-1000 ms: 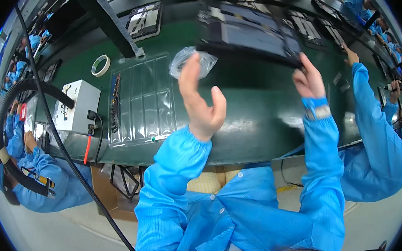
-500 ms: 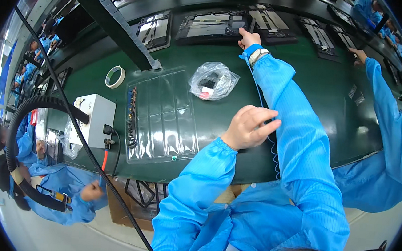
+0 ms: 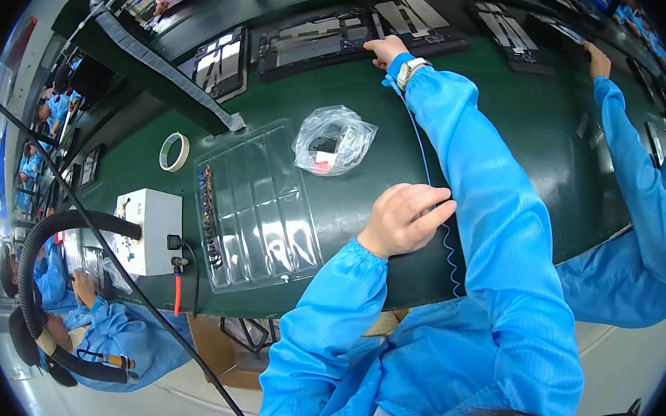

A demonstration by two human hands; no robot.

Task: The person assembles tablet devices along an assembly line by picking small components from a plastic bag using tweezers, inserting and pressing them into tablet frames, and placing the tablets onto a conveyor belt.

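Observation:
My right hand (image 3: 386, 51) reaches to the far side of the bench, its fingers closed on the near corner of a wide, dark tablet-like panel (image 3: 306, 48) with silvery insides. A second such panel (image 3: 414, 19) lies just beyond that hand. A blue wrist band with a coiled cord (image 3: 449, 252) hangs from my right wrist and runs past the left hand. My left hand (image 3: 406, 220) hovers over the near bench beside my right sleeve. Its fingers are loosely bent, with a gap between thumb and forefinger, and I see nothing in them.
Nearby lie a clear plastic bag (image 3: 331, 149) with small parts, a clear compartment tray (image 3: 262, 218), and a tape roll (image 3: 174, 152). A white box (image 3: 151, 229) with a black hose (image 3: 31, 262) stands left. A slanted dark post (image 3: 149, 64) rises behind. Co-workers sit on both sides.
The whole view has shifted, so bench things sit further left. My right hand stays at the panel's corner; my left hand keeps nearly the same pose. The co-worker's hand at right has moved further away.

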